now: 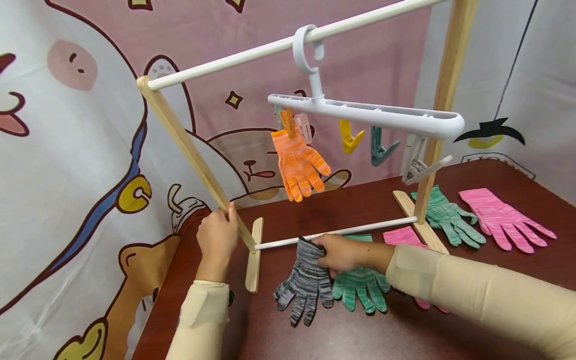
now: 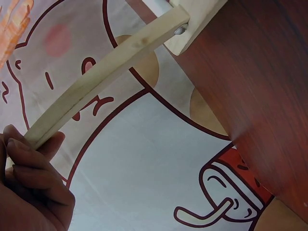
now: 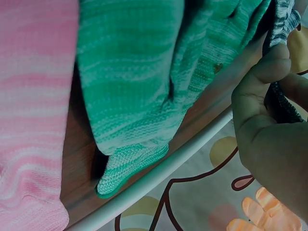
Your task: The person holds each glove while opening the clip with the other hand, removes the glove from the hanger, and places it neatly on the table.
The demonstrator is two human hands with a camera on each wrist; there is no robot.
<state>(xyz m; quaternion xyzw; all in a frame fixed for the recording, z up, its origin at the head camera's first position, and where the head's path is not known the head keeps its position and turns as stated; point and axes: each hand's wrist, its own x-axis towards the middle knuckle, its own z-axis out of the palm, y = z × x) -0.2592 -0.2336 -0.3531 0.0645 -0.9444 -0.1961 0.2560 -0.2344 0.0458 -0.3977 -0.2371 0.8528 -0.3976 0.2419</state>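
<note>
My left hand (image 1: 217, 239) grips the left wooden post (image 1: 191, 150) of a drying rack, low down near its foot; the left wrist view shows the fingers curled round the post (image 2: 103, 72). With my right hand (image 1: 341, 251) I pinch the cuff of a grey-and-black striped knit glove (image 1: 307, 280), which hangs fingers down in front of the lower bar. Beside it are a green glove (image 1: 362, 290) and a pink glove (image 1: 405, 236), partly hidden by my right arm. An orange glove (image 1: 300, 162) hangs by an orange clothespin (image 1: 287, 122) from a white hanger (image 1: 369, 114).
The hanger hooks over the white top rod (image 1: 234, 59). A pink peg (image 1: 303, 127), a yellow peg (image 1: 348, 136), a dark green peg (image 1: 381, 147) and a grey peg (image 1: 418, 162) dangle from it. Another green glove (image 1: 445, 215) and pink glove (image 1: 504, 217) lie on the brown table (image 1: 351, 340) at right.
</note>
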